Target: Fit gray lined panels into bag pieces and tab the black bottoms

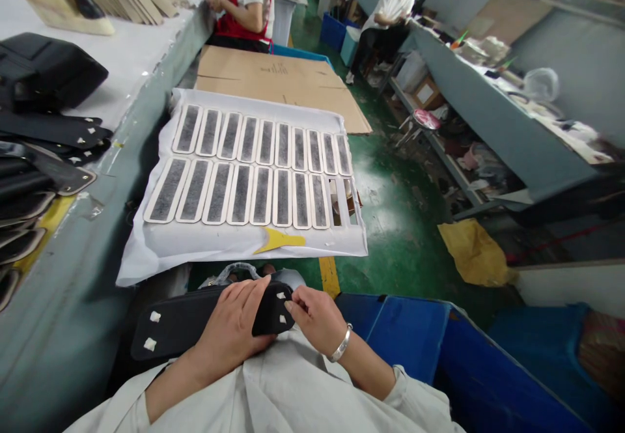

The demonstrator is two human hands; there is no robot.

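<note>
Head: hands (233,323) (right (319,321) curled) on black piece (180,323).

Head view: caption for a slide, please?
Left hand holds a long, black, rounded panel with white tabs; right hand at one end.

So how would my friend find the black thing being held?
Find the white-covered board with two rows of dark-centred strips. Below it in the picture, a long black piece is under the left hand, the right hand at one end. Unlike the black pieces piled far left, this one is held.
</note>
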